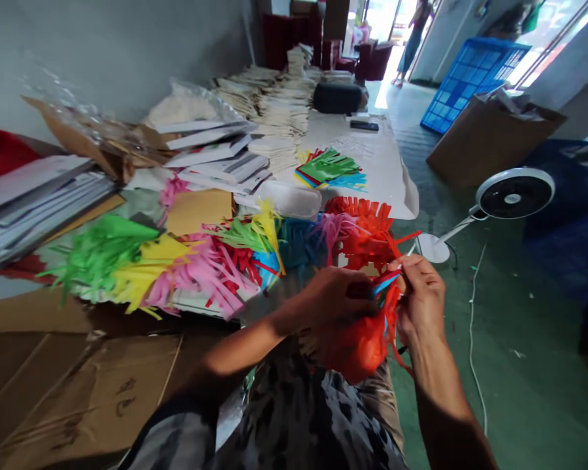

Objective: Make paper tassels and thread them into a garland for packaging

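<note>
A bundle of fringed tissue paper (355,346), mostly orange-red with some blue strips, hangs over my lap. My left hand (330,297), slightly blurred, is closed round the upper part of the bundle. At its right side my right hand (424,290) pinches the gathered end of the strips between thumb and fingers. Just beyond both hands, orange-red fringed paper (365,225) lies on the table edge. To its left are purple fringes (336,225), then pink fringed paper (196,271), yellow fringed paper (149,264) and green fringed paper (110,251).
Flat fringed sheets (330,166) lie farther back on the white-covered table (392,176), near paper stacks (279,104) and a clear plastic tray (289,199). A white fan (514,196) stands at right, behind it a carton (490,134) and blue crate (470,78). Cardboard (78,385) is lower left.
</note>
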The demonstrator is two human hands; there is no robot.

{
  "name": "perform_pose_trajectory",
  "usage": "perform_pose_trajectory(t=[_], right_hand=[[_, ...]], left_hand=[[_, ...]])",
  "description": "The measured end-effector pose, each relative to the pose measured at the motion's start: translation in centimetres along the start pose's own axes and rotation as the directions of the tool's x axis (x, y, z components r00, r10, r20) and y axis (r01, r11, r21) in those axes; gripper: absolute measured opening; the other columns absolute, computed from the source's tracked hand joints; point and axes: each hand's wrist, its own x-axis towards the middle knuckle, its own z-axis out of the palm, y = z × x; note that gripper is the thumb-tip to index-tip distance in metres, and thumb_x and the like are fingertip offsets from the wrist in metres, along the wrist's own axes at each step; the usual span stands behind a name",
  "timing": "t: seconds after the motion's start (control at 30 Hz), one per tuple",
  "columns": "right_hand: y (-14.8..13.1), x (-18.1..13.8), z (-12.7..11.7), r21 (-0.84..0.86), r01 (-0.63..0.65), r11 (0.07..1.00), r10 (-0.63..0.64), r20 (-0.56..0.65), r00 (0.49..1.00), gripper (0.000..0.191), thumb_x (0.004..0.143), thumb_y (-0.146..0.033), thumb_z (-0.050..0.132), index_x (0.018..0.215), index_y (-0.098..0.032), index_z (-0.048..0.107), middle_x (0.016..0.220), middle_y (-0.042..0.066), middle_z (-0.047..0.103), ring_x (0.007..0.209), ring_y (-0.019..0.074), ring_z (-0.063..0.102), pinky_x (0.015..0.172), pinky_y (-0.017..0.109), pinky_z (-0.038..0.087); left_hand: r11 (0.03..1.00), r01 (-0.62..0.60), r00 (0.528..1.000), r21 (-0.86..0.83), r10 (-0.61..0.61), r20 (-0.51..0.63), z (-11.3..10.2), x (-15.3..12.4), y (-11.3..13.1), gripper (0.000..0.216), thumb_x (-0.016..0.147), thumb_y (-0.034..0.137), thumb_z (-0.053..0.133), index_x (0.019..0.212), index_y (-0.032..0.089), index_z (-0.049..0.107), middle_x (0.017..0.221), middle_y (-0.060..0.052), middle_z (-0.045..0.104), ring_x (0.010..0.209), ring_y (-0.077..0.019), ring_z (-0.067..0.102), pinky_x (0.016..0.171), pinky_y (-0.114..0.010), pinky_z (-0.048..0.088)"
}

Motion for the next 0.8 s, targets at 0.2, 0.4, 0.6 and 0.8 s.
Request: perform_pose_trajectory(t=[0.2,0.4,0.6,0.8], right_hand=[[-0.5,0.9,-0.6,-0.097,0.109,0.989,-0.115,-0.06,0.992,0.03,0.074,-0.043,0.09,0.082,-0.021,0.071,0.07,-0.003,0.067,0.053,0.0097,0.051,0.05,0.021,0.039],[0.8,1.0,-0.5,-0.164,0.137,0.977,-0.141,-0.012,0.99,0.028,0.082,-0.045,0.086,0.089,-0.022,0.071,0.073,-0.002,0.07,0.06,0.0125,0.06,0.058,0.023,0.046],[0.8,0.7,-0.7,-0.232,0.163,0.959,-0.16,0.028,0.987,0.024,0.09,-0.044,0.08,0.092,-0.022,0.071,0.073,-0.002,0.07,0.059,0.0125,0.057,0.059,0.024,0.045],[0.2,0.4,-0.3,-0.278,0.194,0.941,-0.186,0.057,0.981,0.025,0.091,-0.046,0.078,0.091,-0.023,0.07,0.072,-0.002,0.07,0.057,0.0121,0.056,0.055,0.024,0.042]], left_hand=[[0.975,0.039,0.998,0.217,-0.029,-0.048,-4.9,-1.4,-1.3,0.046,0.103,0.053,0.06,0.089,0.016,0.083,0.07,-0.002,0.071,0.066,-0.0127,0.061,0.062,-0.024,0.039],[0.634,-0.222,0.967,0.741,0.239,0.085,-7.4,4.6,-4.9,0.009,0.095,0.02,0.072,0.093,0.019,0.081,0.103,-0.01,0.077,0.099,-0.0226,0.066,0.074,-0.03,0.045],[0.597,-0.424,0.905,0.681,0.309,0.293,-6.8,7.8,-6.7,0.014,0.088,0.023,0.082,0.078,0.016,0.076,0.101,-0.013,0.076,0.1,-0.024,0.066,0.081,-0.032,0.048],[0.868,-0.341,0.896,0.36,0.416,-0.154,-9.9,9.2,-4.4,0.011,0.093,0.028,0.075,0.091,0.018,0.079,0.095,-0.007,0.08,0.092,-0.0188,0.07,0.081,-0.03,0.051]])
